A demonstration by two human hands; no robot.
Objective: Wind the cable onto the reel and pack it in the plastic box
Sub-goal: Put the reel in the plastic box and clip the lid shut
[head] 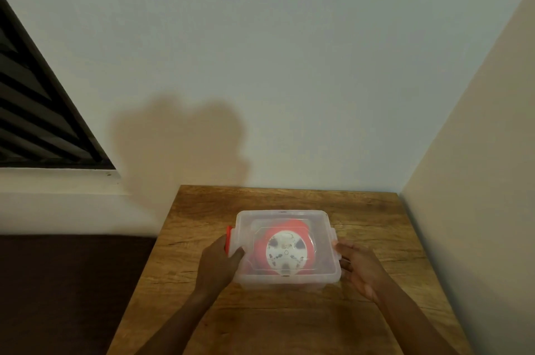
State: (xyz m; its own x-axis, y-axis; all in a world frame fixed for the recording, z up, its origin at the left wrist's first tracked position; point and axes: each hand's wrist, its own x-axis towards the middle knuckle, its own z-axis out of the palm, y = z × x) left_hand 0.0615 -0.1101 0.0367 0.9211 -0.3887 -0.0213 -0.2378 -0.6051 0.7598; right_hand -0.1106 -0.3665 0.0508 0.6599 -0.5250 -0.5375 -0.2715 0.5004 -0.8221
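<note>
The plastic box [285, 278] sits on the tabletop [376, 239], low in the middle of the frame. The lid [278, 217] is on it. The reel [285, 250] is inside, red w/ a white round face pointing up at me. I can see it thru the clear lid. I can't make out the cable itself, prob wound up on the reel, but it's too blurry to say.

My left hand [218, 263] is at the left end of the box, fingers curled over the red latch [228, 239] w/ the thumb on the lid edge. My right hand [357, 266] is at the right end, fingers mostly straight, tips touching the side by the clear latch [335, 242]. The hands are apart, one at each end.

I think the packing is nearly done & only the latches are left to snap.

The box looks light & a bit bendy, thin clear plastic, smooth so it may slip. The reel makes it heavier in the middle. Best to hold it at both short ends, under the rim by the latches, not by the lid, bc the lid could pop off if not clicked shut.
</note>
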